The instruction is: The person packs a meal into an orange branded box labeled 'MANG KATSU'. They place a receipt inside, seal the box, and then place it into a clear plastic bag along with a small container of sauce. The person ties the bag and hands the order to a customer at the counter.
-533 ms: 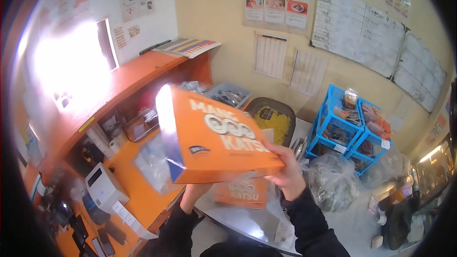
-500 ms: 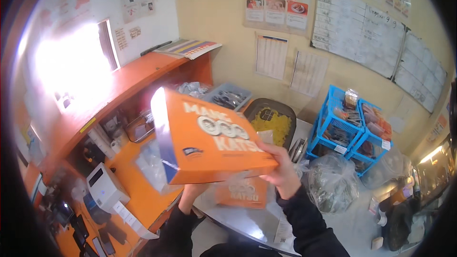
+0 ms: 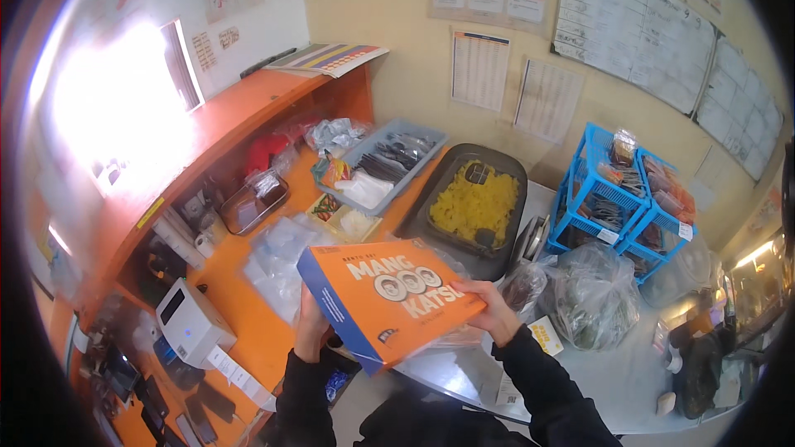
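I hold an orange cardboard box with a blue side, its printed lid facing up and slightly tilted. My left hand grips the left side, fingers partly hidden beneath. On the opposite edge, my right hand is closed around the box. Just beyond it lies a dark tray with yellow shredded food. Clear plastic sheets rest on the orange counter to the left. A plastic bag with greenish contents sits right of my right hand; whatever is under the box is mostly hidden.
A white label printer and phones occupy the left counter. Behind are a grey bin of packets, a metal tray and a raised orange shelf. Blue stacked baskets stand at right, on a steel table.
The box has been lowered and held flatter, revealing more of the bins and dark tray behind it. The orange box that showed underneath is now mostly covered. Both hands still grip.
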Demonstrator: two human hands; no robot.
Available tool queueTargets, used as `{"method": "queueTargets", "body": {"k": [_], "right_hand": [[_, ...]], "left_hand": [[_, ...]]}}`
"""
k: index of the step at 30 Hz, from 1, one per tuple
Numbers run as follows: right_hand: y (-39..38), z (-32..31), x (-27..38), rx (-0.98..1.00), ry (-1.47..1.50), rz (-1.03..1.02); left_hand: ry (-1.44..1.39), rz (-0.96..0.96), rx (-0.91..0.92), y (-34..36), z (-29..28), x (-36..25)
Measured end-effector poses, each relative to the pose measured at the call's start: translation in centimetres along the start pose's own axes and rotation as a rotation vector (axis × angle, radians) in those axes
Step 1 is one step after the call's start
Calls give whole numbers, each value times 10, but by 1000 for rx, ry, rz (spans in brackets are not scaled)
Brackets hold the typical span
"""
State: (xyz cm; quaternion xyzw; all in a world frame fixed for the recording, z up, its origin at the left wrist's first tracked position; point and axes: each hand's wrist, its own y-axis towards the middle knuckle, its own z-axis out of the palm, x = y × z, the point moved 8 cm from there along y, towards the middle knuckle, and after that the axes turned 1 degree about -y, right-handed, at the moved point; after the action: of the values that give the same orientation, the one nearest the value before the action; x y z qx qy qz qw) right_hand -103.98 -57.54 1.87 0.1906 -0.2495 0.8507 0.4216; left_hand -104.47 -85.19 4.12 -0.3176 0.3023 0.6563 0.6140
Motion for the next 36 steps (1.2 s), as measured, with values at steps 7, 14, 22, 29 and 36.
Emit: {"method": "queueTargets", "body": {"k": [7, 14, 22, 29, 36], "right_hand": [[8, 58, 0, 2, -207, 8], [67, 182, -38, 421, -127, 167], [120, 69, -50, 189, -290, 24], [51, -55, -66, -163, -156, 176], [-35, -100, -73, -341, 5, 85]], "left_hand": [[11, -29, 4, -18, -23, -23], [-12, -38, 5, -24, -35, -28], [-120, -25, 56, -12, -34, -25], [-243, 94, 218, 19, -34, -15], [437, -79, 428, 3, -42, 23]]}}
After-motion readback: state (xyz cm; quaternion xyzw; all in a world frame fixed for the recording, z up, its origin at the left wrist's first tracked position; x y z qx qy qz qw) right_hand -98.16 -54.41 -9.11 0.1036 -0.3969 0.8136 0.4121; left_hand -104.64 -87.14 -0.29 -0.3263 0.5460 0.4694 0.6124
